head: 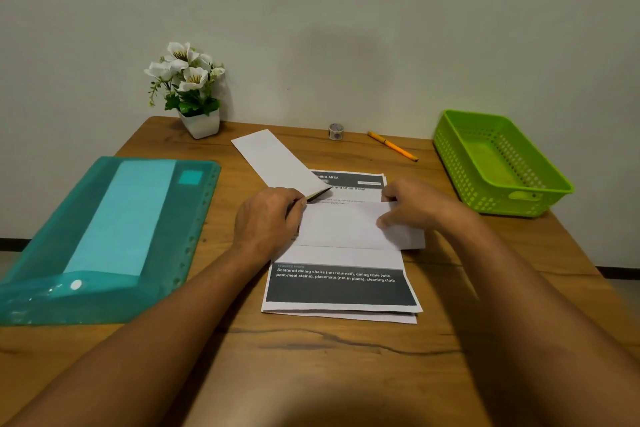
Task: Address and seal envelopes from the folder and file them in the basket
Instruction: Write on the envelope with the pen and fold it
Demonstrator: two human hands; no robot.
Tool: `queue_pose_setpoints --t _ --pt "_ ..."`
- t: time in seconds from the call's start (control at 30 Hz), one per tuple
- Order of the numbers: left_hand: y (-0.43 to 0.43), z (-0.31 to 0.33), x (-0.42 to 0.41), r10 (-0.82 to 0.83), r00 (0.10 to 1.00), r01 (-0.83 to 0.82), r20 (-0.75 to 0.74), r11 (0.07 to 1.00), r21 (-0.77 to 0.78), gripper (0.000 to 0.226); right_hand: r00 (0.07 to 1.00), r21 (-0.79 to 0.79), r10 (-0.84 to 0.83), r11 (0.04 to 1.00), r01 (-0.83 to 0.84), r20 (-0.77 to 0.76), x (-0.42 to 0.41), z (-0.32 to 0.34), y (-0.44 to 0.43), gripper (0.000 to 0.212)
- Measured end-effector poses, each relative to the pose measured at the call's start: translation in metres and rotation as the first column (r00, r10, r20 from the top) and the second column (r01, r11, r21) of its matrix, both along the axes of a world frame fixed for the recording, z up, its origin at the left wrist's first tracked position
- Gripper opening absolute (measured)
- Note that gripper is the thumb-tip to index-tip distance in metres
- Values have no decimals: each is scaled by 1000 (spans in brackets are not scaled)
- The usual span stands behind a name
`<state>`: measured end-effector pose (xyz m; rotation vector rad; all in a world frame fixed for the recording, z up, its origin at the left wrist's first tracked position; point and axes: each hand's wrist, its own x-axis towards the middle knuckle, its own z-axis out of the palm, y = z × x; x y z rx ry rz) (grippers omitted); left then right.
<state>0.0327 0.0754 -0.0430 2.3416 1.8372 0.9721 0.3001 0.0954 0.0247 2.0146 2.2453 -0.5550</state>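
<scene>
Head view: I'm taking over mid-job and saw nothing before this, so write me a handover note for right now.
Left grip pinches the near end of a white envelope. Right grip pinches a folded sheet over the printed pages. Folder lies left, basket right; pen and tape at the back. Done: no envelope in the basket. Left: address, seal, file.

Bench (311, 367): wood, grained, satin finish. Folder (104, 236): translucent teal plastic, glossy. Basket (498, 163): perforated green plastic, slight sheen. Envelope (273, 159) and printed sheets (341, 288): matt paper. Pot (202, 125): smooth white plastic.
</scene>
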Motion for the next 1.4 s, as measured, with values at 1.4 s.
queue_pose_setpoints --t 1.4 --pt "4 -2 -2 -206 977 198 -56 973 -121 35 750 -281 -152 959 -47 -644 46 10 -25 16"
